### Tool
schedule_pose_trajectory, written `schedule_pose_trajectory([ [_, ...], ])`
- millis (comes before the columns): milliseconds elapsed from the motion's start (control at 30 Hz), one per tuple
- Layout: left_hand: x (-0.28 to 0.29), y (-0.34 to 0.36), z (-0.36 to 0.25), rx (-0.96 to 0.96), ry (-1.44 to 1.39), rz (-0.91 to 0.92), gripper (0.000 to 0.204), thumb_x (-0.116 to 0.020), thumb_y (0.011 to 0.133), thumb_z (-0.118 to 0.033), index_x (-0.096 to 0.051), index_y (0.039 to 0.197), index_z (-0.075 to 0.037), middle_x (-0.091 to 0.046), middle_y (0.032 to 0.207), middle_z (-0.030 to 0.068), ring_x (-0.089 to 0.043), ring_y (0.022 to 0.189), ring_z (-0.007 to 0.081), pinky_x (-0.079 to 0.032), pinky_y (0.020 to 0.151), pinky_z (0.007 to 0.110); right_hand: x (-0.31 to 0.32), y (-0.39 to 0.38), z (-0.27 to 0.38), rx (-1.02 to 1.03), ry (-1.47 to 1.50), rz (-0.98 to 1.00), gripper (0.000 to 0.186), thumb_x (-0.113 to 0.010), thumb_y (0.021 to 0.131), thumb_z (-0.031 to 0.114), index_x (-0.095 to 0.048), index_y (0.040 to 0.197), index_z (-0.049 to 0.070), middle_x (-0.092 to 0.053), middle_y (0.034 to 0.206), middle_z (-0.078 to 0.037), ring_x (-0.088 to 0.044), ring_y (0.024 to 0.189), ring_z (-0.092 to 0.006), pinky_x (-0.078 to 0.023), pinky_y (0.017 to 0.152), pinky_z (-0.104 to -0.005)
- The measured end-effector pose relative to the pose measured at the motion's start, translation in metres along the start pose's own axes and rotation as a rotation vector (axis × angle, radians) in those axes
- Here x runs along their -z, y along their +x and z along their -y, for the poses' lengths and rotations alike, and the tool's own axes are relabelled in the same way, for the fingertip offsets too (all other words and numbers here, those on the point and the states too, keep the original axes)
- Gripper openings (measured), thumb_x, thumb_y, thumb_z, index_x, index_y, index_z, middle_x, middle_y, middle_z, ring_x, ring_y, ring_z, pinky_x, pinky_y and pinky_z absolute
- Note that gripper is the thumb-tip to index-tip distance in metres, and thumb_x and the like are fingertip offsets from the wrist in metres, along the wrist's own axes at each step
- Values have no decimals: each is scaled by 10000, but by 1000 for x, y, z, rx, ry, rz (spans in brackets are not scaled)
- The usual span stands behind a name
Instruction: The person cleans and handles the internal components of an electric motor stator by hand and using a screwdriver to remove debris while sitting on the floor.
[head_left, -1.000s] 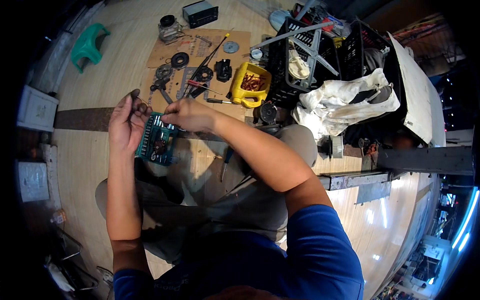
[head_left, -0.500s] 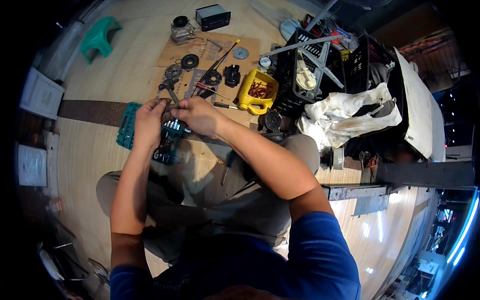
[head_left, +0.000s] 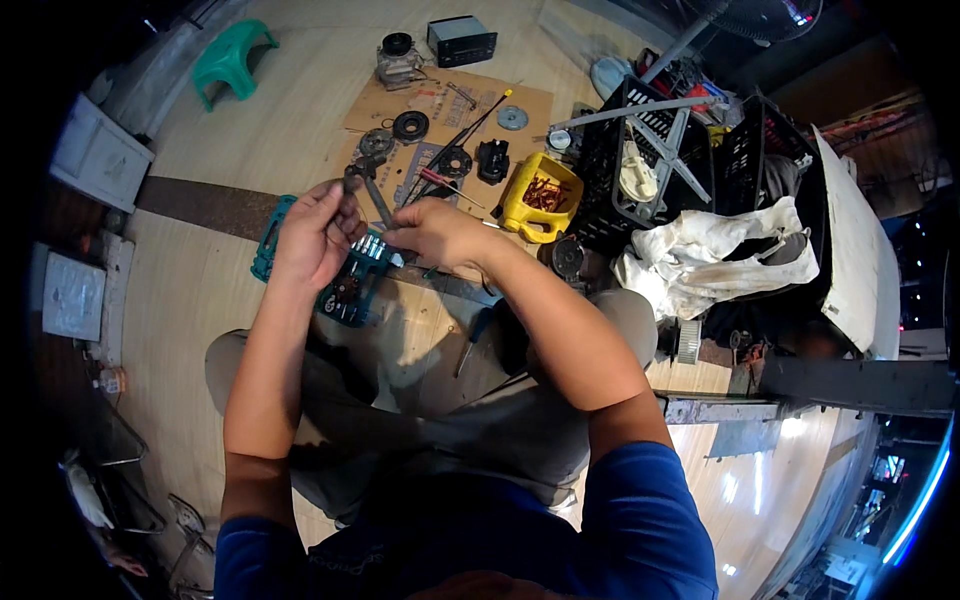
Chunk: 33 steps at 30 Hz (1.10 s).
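My left hand (head_left: pixel 322 236) is raised, fingers curled and tips drawn together; anything held in it is hidden. To its right, my right hand (head_left: pixel 440 234) is closed with its back toward me, and its grip is hidden as well. Between and just beyond them lies a hammer (head_left: pixel 378 200), its handle pointing back toward my right hand. Beneath my hands sits an open teal socket set case (head_left: pixel 352 310) with shiny sockets in it. A screwdriver with a blue handle (head_left: pixel 481 322) rests on the floor between my legs.
Dismantled round parts, including a black ring (head_left: pixel 410 125), lie on flattened cardboard (head_left: pixel 530 103). A cut yellow jug (head_left: pixel 512 213) holds small copper-coloured pieces. Black crates (head_left: pixel 600 195) with a white cloth (head_left: pixel 690 262) stand to the right. A green stool (head_left: pixel 228 62) is at far left.
My hands have come apart from where they met; the right one has shifted right. The whole view has slid a little, while the hammer and loose parts keep their places.
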<state>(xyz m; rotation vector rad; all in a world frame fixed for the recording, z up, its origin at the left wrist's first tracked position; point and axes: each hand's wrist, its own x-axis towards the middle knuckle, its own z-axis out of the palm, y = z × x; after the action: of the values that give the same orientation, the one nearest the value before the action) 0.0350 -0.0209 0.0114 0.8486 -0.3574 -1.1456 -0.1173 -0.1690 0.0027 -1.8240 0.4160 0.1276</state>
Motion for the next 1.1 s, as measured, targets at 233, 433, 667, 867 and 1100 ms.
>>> schedule_pose_trajectory([
  [233,-14,-16,7,74,1220,247,173,-548,951,-122,-642,912,18,-620,712,22,-577,656,122,-453,589,285,13,1,-7,19,-239,-6,258,-626,920,253,-706,1012,26,-643,739,-53,-569,672,-130,-467,637,-310],
  [433,-15,-2,35,-169,1204,-223,226,-489,984,-108,-644,965,55,-690,847,89,-662,800,222,-506,733,328,-9,-6,10,-182,304,-162,229,-615,936,225,-693,951,11,-610,655,-76,-570,582,-163,-451,534,-315],
  [667,-6,6,28,-148,-78,-99,251,-493,1011,-134,-555,1157,61,-660,1099,168,-668,991,296,-540,885,377,-33,-9,9,-152,449,-45,188,-589,971,190,-688,928,36,-578,648,-5,-519,570,-104,-424,521,-280],
  [867,-3,0,1,55,-10,-21,177,-595,955,-170,-627,1013,-6,-627,798,35,-585,702,158,-467,650,306,0,-4,1,11,-23,84,192,-613,951,206,-699,978,37,-660,769,-12,-575,718,-92,-468,672,-276],
  [1100,-27,-18,-8,205,1095,217,159,-600,918,-137,-643,902,15,-613,711,38,-591,673,136,-478,618,306,12,-1,-3,-37,-260,91,232,-620,915,227,-693,1014,30,-696,850,-68,-602,801,-156,-481,772,-321],
])
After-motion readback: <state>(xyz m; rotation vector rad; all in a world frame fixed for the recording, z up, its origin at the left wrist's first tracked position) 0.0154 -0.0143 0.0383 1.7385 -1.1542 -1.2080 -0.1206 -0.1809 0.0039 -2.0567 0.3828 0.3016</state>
